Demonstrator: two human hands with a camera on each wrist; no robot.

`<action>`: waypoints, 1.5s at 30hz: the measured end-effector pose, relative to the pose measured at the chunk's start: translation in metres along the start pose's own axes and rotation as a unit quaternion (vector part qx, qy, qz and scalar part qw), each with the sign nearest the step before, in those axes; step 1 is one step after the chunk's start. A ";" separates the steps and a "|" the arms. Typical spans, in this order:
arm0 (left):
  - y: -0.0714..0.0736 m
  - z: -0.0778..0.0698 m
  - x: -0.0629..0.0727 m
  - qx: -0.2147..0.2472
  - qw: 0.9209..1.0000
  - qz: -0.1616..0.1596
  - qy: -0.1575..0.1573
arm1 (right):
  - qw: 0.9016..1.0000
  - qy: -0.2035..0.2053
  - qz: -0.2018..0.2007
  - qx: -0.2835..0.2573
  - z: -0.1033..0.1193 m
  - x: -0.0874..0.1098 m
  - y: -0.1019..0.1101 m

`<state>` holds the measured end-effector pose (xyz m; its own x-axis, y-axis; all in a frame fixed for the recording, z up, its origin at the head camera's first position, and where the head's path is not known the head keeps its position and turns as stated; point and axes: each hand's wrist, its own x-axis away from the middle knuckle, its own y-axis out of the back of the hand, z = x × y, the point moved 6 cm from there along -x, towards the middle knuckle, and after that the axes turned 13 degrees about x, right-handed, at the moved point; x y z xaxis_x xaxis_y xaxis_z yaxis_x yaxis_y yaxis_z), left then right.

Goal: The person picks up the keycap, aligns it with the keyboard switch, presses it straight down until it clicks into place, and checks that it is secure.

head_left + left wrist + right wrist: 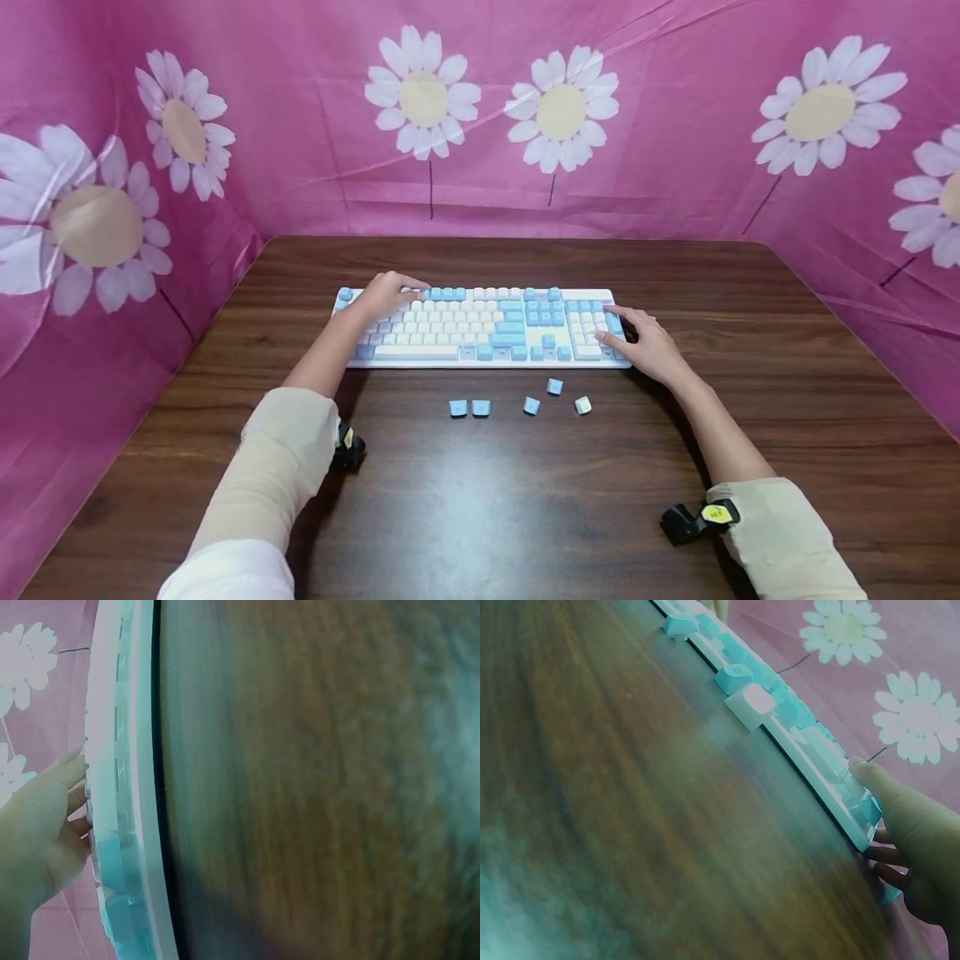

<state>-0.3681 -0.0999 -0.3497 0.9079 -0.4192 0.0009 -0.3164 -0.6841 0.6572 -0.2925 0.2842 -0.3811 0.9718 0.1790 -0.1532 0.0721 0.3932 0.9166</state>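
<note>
A white and blue keyboard (pixel 442 321) lies across the table, with gaps among its keys. My left hand (pixel 384 296) lies over its upper left, index finger and thumb reaching the top row of keys. Whether they pinch a keycap there cannot be made out; in the left wrist view the fingertips of the left hand (pixel 49 825) are hidden behind the keyboard (pixel 105 772). At the other end my right hand (pixel 648 342) grips the keyboard's right edge. In the right wrist view its thumb (pixel 870 774) rests on top, with the other fingers (pixel 889 859) curled by the side.
Several loose keycaps lie in front of the keyboard: two blue ones side by side (pixel 469 407), two more blue ones (pixel 532 406) further right, and a white one (pixel 582 405). The brown wooden table (pixel 465 517) backs onto a pink flowered curtain (pixel 495 200).
</note>
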 end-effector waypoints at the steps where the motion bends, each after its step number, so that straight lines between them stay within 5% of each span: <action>1: 0.000 0.001 0.001 0.007 1.000 -0.002 0.005 | 1.000 0.002 0.000 0.000 0.000 0.000 0.000; 5: 0.006 0.005 0.008 0.028 0.999 -0.020 0.011 | 1.000 0.007 0.000 0.003 0.001 -0.002 -0.002; 9: 0.018 0.007 0.020 0.034 0.998 -0.050 -0.018 | 1.000 0.012 -0.003 0.003 0.004 -0.002 -0.003; 16: 0.045 0.013 0.054 0.069 0.987 -0.132 -0.059 | 1.000 0.011 -0.004 0.002 0.006 -0.003 -0.002; 21: 0.061 0.028 0.078 0.080 0.981 -0.169 -0.046 | 1.000 0.013 -0.005 0.003 0.007 -0.003 -0.002; 30: 0.070 0.057 0.110 0.144 0.973 -0.180 0.008 | 1.000 0.003 0.003 0.002 0.005 -0.002 0.001; 38: 0.055 0.077 0.112 0.200 0.970 -0.138 0.027 | 1.000 -0.003 0.007 0.003 0.002 0.001 0.000; 45: 0.053 0.082 0.109 0.215 0.966 -0.143 0.019 | 1.000 -0.002 0.004 0.004 0.002 0.001 0.003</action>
<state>-0.3087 -0.2308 -0.3760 0.9819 -0.1596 -0.1023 -0.1284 -0.9569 0.2606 -0.2906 0.2833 -0.3778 0.9733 0.1787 -0.1441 0.0656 0.3848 0.9206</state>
